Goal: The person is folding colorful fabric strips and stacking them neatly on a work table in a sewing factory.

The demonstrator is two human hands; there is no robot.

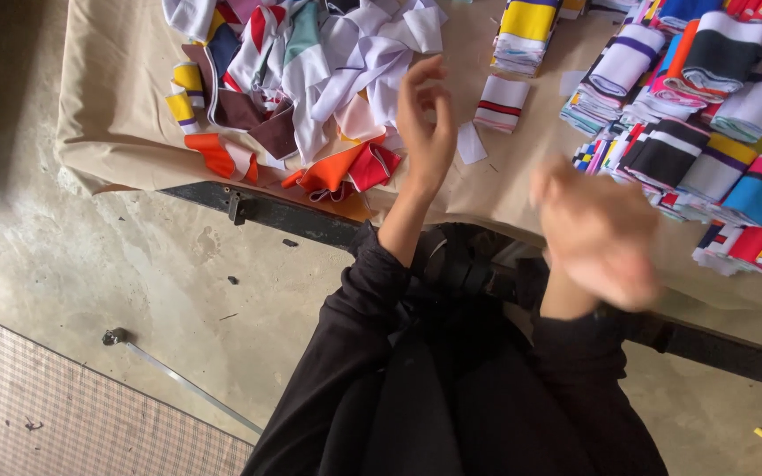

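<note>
Head view: the left hand [425, 123] is raised over the near edge of the desk [116, 115], fingers loosely curled and apart, holding nothing that shows. It hangs just beside the loose heap [310, 62] of cut cloth pieces, white, orange, red and maroon, which lies tumbled on the left half of the desk, probably because these pieces are unsorted. A small white scrap [470, 143] lies on the desk just right of this hand, and a folded white band with a red stripe [502, 103] sits a little farther off.

The right hand [597, 234] is blurred in motion near the desk's near edge; it seems spread, palm down, and empty, though the blur leaves that uncertain. To its right and beyond, the striped folded bands [707, 106] lie in neat overlapping rows and stacks, seemingly grouped by colour so they stay within reach.

Below, black sleeves [354, 353] cover both arms, and the concrete floor [90, 264] spreads left.
</note>
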